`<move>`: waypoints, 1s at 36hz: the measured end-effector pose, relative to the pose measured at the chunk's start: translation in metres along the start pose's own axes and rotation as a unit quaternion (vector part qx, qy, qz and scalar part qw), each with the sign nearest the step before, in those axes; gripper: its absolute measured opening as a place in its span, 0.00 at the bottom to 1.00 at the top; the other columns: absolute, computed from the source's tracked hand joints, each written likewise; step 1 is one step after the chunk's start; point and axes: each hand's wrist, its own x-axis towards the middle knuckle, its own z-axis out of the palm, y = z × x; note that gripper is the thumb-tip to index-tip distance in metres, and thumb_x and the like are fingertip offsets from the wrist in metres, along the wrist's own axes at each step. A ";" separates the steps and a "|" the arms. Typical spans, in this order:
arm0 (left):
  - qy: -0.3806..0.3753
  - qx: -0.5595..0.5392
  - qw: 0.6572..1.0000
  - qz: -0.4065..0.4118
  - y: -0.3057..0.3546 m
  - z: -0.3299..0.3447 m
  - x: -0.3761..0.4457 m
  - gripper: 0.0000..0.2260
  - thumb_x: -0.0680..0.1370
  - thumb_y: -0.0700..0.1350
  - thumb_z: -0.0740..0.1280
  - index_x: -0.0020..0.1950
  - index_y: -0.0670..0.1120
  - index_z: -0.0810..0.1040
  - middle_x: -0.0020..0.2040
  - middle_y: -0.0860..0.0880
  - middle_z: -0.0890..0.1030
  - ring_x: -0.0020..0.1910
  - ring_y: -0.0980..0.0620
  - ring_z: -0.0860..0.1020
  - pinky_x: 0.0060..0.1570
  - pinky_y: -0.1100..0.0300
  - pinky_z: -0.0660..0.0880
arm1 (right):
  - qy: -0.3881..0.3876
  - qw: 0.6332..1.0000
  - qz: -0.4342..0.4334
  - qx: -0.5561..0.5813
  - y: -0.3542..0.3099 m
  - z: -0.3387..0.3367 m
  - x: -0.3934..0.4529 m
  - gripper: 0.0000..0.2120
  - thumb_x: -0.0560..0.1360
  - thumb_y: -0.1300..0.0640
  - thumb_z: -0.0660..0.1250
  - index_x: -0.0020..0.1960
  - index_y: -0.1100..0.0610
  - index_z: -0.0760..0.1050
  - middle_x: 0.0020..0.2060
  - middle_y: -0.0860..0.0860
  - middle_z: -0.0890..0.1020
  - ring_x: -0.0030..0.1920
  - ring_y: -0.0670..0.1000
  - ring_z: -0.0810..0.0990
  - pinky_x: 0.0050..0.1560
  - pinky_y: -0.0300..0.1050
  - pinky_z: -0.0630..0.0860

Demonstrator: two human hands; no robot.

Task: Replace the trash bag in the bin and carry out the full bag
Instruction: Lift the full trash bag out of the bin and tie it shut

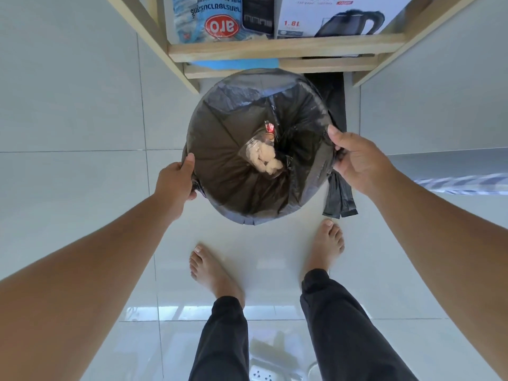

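Both hands grip the rim of a lined trash bin on a glossy tiled floor.

The bin (209, 204) stands on pale, shiny floor tiles (82, 111) just in front of a wooden shelf (286, 49), with bare feet close behind it. A black trash bag (225, 149) lines it, folded over the rim, with crumpled tissue (265, 159) and a wrapper at the bottom. The left hand (176, 182) is closed on the bag's edge at the left rim; the right hand (354, 160) pinches the bag at the right rim. A folded spare black bag (339, 199) lies on the floor beside the bin, to its right. The shelf holds a sugar bag (209, 17) and an electric kettle box (335, 16).
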 end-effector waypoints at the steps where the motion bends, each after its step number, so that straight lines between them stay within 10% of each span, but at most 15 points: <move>1: -0.011 -0.005 1.000 -0.011 -0.003 -0.002 0.000 0.18 0.79 0.62 0.63 0.50 0.47 0.78 0.47 0.48 0.80 0.39 0.50 0.79 0.46 0.54 0.81 | 0.010 1.000 -0.004 -0.013 -0.003 0.003 0.001 0.09 0.70 0.57 0.76 0.40 0.57 0.76 0.36 0.52 0.84 0.41 0.50 0.84 0.43 0.44 0.81; 4: -0.066 -0.043 0.997 -0.026 -0.008 -0.007 -0.002 0.20 0.79 0.61 0.65 0.57 0.46 0.78 0.53 0.47 0.82 0.48 0.50 0.82 0.42 0.57 0.79 | 0.093 0.992 -0.013 -0.086 -0.011 0.007 0.007 0.13 0.65 0.52 0.80 0.37 0.55 0.76 0.34 0.51 0.81 0.40 0.51 0.83 0.46 0.48 0.82; 10: -0.212 -0.072 0.975 0.005 -0.033 -0.011 -0.026 0.16 0.77 0.46 0.72 0.63 0.42 0.77 0.61 0.49 0.84 0.63 0.51 0.80 0.65 0.49 0.74 | 0.181 0.960 -0.050 -0.208 -0.007 -0.001 0.013 0.18 0.63 0.46 0.80 0.29 0.53 0.73 0.24 0.47 0.78 0.32 0.50 0.80 0.28 0.38 0.78; 13: -0.199 -0.102 0.975 0.005 -0.042 -0.010 -0.037 0.03 0.78 0.43 0.71 0.48 0.45 0.79 0.55 0.47 0.86 0.60 0.50 0.82 0.65 0.49 0.75 | 0.169 0.967 -0.012 -0.189 -0.006 -0.003 0.013 0.18 0.61 0.44 0.81 0.37 0.54 0.77 0.35 0.50 0.80 0.43 0.54 0.83 0.41 0.49 0.83; 19: -0.192 -0.237 0.952 -0.027 -0.051 -0.002 -0.041 0.09 0.81 0.36 0.64 0.45 0.48 0.74 0.54 0.43 0.83 0.59 0.45 0.81 0.66 0.46 0.74 | 0.063 0.987 0.131 -0.072 -0.003 -0.002 0.001 0.29 0.63 0.47 0.80 0.58 0.58 0.75 0.53 0.57 0.83 0.55 0.59 0.82 0.57 0.64 0.78; 25: -0.223 -0.285 0.931 -0.058 -0.045 0.001 -0.036 0.11 0.79 0.40 0.69 0.61 0.45 0.75 0.56 0.46 0.85 0.53 0.50 0.84 0.55 0.55 0.79 | 0.012 0.988 0.130 0.078 0.010 -0.020 -0.004 0.15 0.67 0.54 0.77 0.51 0.57 0.79 0.49 0.53 0.84 0.53 0.54 0.84 0.52 0.55 0.80; 31: -0.154 -0.178 0.971 -0.041 -0.043 0.000 -0.037 0.09 0.76 0.44 0.73 0.38 0.45 0.76 0.31 0.50 0.81 0.34 0.53 0.77 0.37 0.62 0.75 | 0.077 0.994 0.078 -0.022 0.019 -0.028 -0.004 0.07 0.70 0.60 0.75 0.47 0.57 0.80 0.31 0.49 0.78 0.27 0.44 0.76 0.40 0.41 0.80; 36: -0.105 -0.088 0.990 -0.009 -0.036 0.000 -0.046 0.12 0.75 0.50 0.74 0.39 0.43 0.78 0.28 0.48 0.80 0.25 0.54 0.78 0.25 0.63 0.75 | 0.057 0.994 0.067 -0.070 0.011 -0.023 -0.007 0.06 0.71 0.59 0.74 0.48 0.56 0.81 0.42 0.52 0.84 0.42 0.49 0.83 0.48 0.48 0.82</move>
